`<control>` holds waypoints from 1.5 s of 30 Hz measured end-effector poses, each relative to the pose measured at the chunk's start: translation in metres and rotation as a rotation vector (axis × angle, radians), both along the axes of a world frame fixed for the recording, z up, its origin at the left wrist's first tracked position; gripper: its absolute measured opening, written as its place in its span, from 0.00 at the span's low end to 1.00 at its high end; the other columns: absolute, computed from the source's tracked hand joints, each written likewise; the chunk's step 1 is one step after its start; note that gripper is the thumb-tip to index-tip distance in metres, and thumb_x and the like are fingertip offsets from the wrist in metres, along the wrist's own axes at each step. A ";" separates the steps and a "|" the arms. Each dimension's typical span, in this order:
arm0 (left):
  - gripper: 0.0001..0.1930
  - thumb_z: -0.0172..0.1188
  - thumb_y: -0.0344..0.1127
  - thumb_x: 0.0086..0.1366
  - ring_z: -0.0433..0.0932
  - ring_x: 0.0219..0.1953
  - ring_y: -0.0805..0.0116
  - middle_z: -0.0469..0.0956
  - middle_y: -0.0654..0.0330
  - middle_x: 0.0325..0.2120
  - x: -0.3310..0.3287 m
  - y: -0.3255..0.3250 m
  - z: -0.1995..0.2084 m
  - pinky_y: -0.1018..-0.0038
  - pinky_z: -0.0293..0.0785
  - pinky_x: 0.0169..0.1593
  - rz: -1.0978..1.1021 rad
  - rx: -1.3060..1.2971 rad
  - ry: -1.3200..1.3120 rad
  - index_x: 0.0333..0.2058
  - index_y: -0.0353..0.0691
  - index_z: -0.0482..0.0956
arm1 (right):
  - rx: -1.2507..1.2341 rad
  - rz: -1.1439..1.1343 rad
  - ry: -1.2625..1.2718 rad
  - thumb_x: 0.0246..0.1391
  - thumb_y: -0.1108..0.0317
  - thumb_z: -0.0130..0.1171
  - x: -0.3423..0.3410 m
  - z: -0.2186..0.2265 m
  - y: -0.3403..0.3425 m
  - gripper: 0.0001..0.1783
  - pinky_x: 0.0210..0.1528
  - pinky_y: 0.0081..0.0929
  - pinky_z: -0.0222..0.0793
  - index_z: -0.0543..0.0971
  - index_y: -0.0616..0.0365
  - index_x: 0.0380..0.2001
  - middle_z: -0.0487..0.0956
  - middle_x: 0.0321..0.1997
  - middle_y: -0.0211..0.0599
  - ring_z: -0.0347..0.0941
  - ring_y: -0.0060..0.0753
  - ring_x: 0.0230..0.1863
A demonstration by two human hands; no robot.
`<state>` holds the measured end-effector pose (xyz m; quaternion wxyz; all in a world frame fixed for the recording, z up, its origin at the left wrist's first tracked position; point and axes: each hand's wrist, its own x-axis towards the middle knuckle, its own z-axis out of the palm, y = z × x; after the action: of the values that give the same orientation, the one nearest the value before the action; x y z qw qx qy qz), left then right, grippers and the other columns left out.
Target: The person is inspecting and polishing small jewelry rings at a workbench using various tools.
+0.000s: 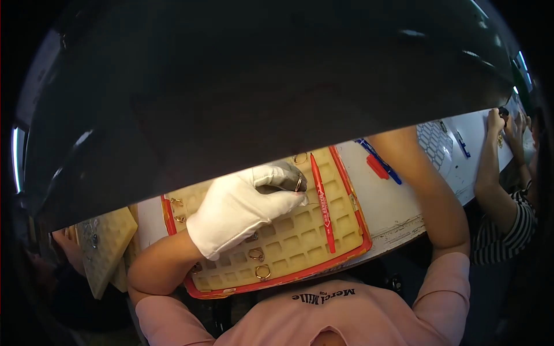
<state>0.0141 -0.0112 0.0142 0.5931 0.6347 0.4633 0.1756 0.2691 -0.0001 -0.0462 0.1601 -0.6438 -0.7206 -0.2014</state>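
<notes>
Handling looks under way, by my judgement: one ring [298, 183] up off the tray [352, 193], other rings [262, 272] sitting in pockets along the near edge and left side. How many are done, how many left: cannot tell; a dark panel [231, 115] covers the far part.

Held ring is at the fingertips of the white-gloved left hand [239, 199], fingers and thumb drawn in narrow around it, over the tray's middle. Red marker [323, 205] lies across the pockets just right of it. Bare right hand [393, 141] mostly under the panel, near a blue pen [379, 162], well apart from the ring. Fingers hidden; grip cannot be told.
</notes>
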 end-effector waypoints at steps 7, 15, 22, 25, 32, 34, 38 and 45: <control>0.10 0.66 0.24 0.51 0.74 0.38 0.76 0.78 0.61 0.36 0.001 0.000 0.003 0.80 0.71 0.44 0.009 0.042 0.098 0.34 0.32 0.82 | 0.095 0.531 0.509 0.43 0.67 0.69 -0.033 0.027 -0.030 0.17 0.16 0.31 0.59 0.68 0.58 0.23 0.69 0.14 0.38 0.66 0.39 0.14; 0.10 0.66 0.29 0.52 0.74 0.37 0.74 0.78 0.61 0.36 0.003 -0.002 0.010 0.77 0.71 0.39 -0.024 0.008 0.205 0.34 0.33 0.81 | 0.165 0.852 0.580 0.34 0.73 0.62 -0.058 0.020 -0.059 0.10 0.24 0.26 0.70 0.70 0.59 0.20 0.78 0.26 0.43 0.76 0.35 0.22; 0.08 0.65 0.25 0.49 0.74 0.36 0.69 0.78 0.57 0.34 0.001 -0.002 0.000 0.75 0.70 0.42 -0.040 0.120 0.020 0.30 0.32 0.80 | 0.218 0.905 0.545 0.38 0.73 0.62 -0.058 0.019 -0.060 0.10 0.23 0.25 0.71 0.72 0.62 0.25 0.79 0.29 0.45 0.79 0.35 0.25; 0.13 0.62 0.37 0.57 0.78 0.34 0.73 0.79 0.58 0.38 -0.007 0.000 -0.009 0.79 0.74 0.39 -0.146 0.221 0.027 0.39 0.37 0.81 | 0.249 0.860 0.567 0.37 0.73 0.58 -0.062 0.017 -0.061 0.07 0.23 0.25 0.70 0.70 0.59 0.21 0.78 0.26 0.41 0.78 0.34 0.24; 0.12 0.62 0.35 0.55 0.78 0.35 0.73 0.79 0.59 0.37 -0.009 0.003 -0.012 0.78 0.75 0.38 -0.215 0.423 0.108 0.37 0.36 0.81 | 0.290 0.871 0.577 0.36 0.73 0.58 -0.064 0.016 -0.060 0.06 0.23 0.25 0.68 0.71 0.58 0.20 0.79 0.28 0.41 0.75 0.33 0.22; 0.11 0.68 0.24 0.45 0.75 0.37 0.68 0.77 0.57 0.35 -0.004 -0.002 -0.007 0.74 0.71 0.42 -0.078 0.189 -0.031 0.30 0.34 0.79 | 0.158 0.862 0.585 0.37 0.73 0.58 -0.061 0.021 -0.064 0.06 0.23 0.25 0.69 0.70 0.58 0.21 0.79 0.28 0.41 0.76 0.33 0.22; 0.11 0.69 0.24 0.45 0.74 0.38 0.66 0.76 0.56 0.33 -0.004 -0.002 -0.006 0.73 0.70 0.42 -0.122 0.279 0.051 0.29 0.33 0.78 | 0.289 0.880 0.595 0.37 0.73 0.58 -0.064 0.014 -0.060 0.06 0.23 0.26 0.69 0.71 0.58 0.21 0.79 0.28 0.41 0.76 0.33 0.22; 0.13 0.71 0.24 0.43 0.74 0.37 0.66 0.76 0.57 0.32 -0.007 -0.001 -0.011 0.73 0.70 0.42 -0.133 0.294 -0.020 0.29 0.35 0.78 | 0.219 0.918 0.557 0.37 0.73 0.62 -0.059 0.017 -0.060 0.11 0.23 0.26 0.71 0.71 0.61 0.25 0.80 0.30 0.45 0.79 0.36 0.25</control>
<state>0.0075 -0.0126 0.0031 0.5085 0.7423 0.3837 0.2081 0.2100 -0.0602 -0.0294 0.4823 -0.2716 -0.8328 -0.0065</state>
